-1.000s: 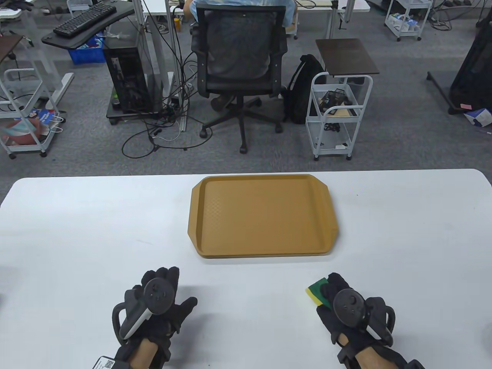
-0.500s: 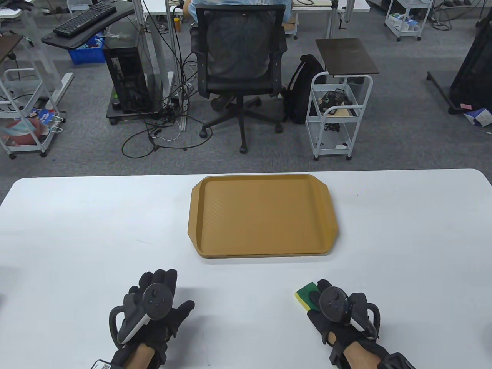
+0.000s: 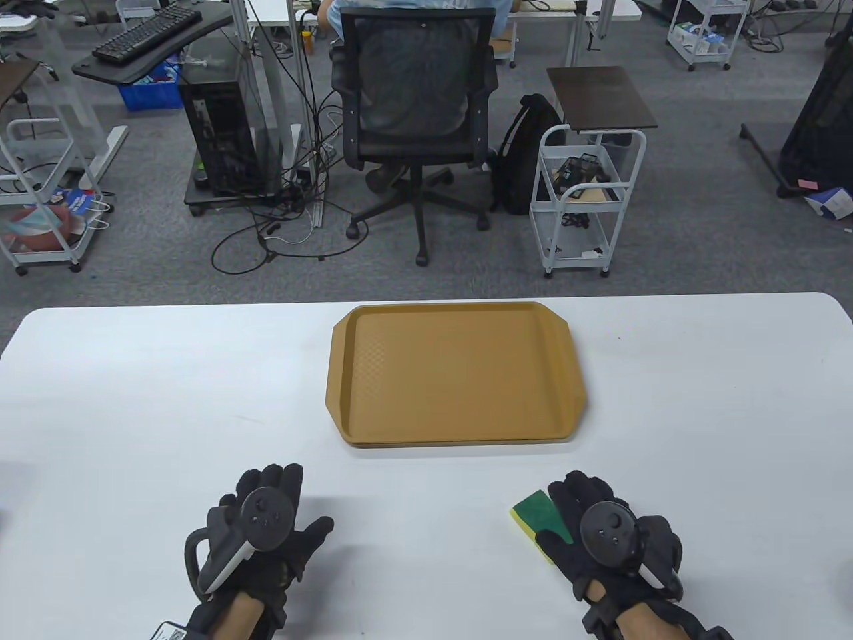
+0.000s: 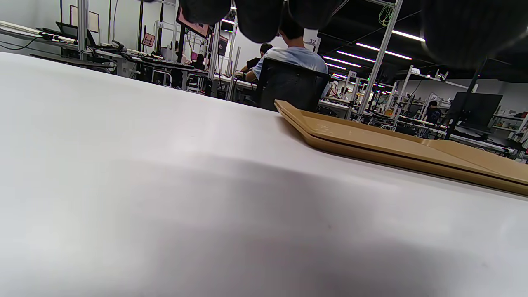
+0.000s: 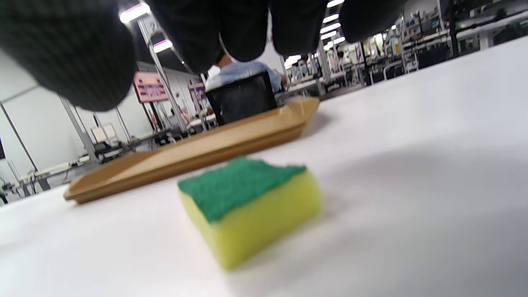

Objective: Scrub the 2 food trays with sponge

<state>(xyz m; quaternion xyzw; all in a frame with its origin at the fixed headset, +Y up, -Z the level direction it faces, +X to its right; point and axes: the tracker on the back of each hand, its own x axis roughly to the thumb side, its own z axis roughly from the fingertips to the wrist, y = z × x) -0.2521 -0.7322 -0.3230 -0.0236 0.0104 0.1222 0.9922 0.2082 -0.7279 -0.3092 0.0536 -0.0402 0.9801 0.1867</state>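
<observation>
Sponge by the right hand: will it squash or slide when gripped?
The sponge looks like soft yellow foam, so it probably compresses and weighs little. It lies flat, green scrub side up, so rolling is unlikely. The smooth table may let it slide.

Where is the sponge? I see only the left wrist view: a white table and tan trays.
Observer: The sponge lies on the table, green side up, by the right hand, nearer the person than the trays.
Operator: Is that hand gripping it?
Observer: No. In the right wrist view its fingers hang above the sponge, and none curls round it.
Operator: And the left hand?
Observer: The table view shows the left hand empty, well left of the sponge.
</observation>
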